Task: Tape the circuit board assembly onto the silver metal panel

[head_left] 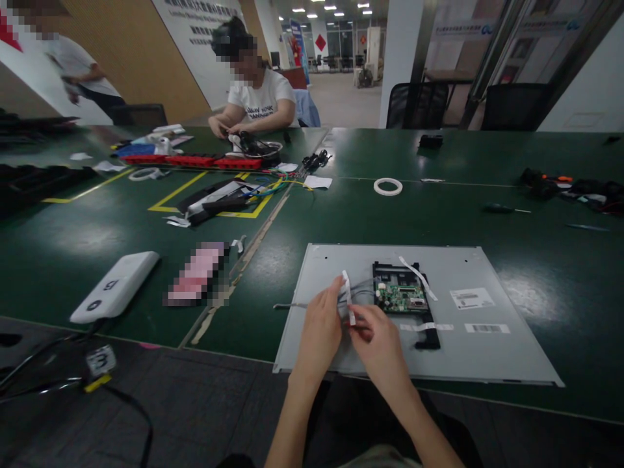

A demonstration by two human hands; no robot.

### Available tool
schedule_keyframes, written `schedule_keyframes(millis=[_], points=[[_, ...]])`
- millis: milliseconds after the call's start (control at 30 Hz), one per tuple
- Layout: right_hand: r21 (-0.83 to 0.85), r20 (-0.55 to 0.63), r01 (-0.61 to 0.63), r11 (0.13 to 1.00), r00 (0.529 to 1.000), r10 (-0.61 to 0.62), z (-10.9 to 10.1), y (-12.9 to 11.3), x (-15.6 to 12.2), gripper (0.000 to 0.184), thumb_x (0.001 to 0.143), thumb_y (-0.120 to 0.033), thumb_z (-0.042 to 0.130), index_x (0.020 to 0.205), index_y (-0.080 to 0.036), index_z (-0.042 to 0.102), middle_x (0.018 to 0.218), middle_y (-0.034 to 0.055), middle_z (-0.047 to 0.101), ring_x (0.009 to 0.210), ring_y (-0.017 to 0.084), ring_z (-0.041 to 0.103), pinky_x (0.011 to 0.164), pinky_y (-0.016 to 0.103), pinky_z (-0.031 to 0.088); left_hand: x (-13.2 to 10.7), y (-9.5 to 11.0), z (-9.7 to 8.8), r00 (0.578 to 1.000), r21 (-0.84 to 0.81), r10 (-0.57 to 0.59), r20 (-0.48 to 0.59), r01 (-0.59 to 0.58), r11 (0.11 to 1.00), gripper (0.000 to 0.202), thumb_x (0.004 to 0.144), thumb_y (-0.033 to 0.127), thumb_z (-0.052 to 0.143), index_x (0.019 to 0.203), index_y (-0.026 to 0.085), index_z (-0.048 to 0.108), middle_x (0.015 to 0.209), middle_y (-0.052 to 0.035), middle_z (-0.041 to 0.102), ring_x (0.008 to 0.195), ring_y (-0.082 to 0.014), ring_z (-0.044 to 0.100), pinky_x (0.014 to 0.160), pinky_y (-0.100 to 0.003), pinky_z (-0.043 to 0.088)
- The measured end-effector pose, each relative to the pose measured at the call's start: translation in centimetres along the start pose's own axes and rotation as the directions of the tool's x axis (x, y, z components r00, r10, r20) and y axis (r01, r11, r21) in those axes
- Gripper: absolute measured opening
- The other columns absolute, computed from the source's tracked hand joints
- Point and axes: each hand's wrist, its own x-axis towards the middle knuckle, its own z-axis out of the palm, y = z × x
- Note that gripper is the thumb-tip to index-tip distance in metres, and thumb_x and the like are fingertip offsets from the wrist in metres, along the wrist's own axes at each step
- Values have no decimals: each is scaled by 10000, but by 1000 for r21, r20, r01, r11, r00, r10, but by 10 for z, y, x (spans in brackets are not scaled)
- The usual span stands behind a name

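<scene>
A grey metal panel lies flat on the table in front of me. On it sit a green circuit board and its black plastic bracket. Grey cables run from the board's left side toward my hands. A strip of white tape stretches between both hands, over the cables. My left hand holds its upper end with closed fingers. My right hand pinches the lower end between thumb and forefinger. Another tape strip crosses the bracket's upper right corner, and a third lies across its lower part.
A roll of white tape and a screwdriver lie beyond the panel. Left of it are a phone and a white device with a cable. Opposite sits a person beside red bins and wires.
</scene>
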Motion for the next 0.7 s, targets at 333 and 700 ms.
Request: schedule_keyframes(millis=[333,700], points=[[-462,9,148,875,987,-162,1,-7,-3,250,925,-136,427,995,-168,664,956,57,624,836,174,594,848,300,469,0,-3,0,997,-20,40,62,-39,999,665,786,-17,322,1413,195,255,1375,-95,475,1247,-197,447,1038,-429,372],[-535,46,206,820,976,-215,-1,-9,2,264,907,-77,435,1046,-164,642,1089,50,585,959,184,546,896,315,447,2,1,-3,991,27,54,118,-58,998,592,823,12,329,1380,213,349,1420,-64,423,1263,-192,424,1031,-398,360]])
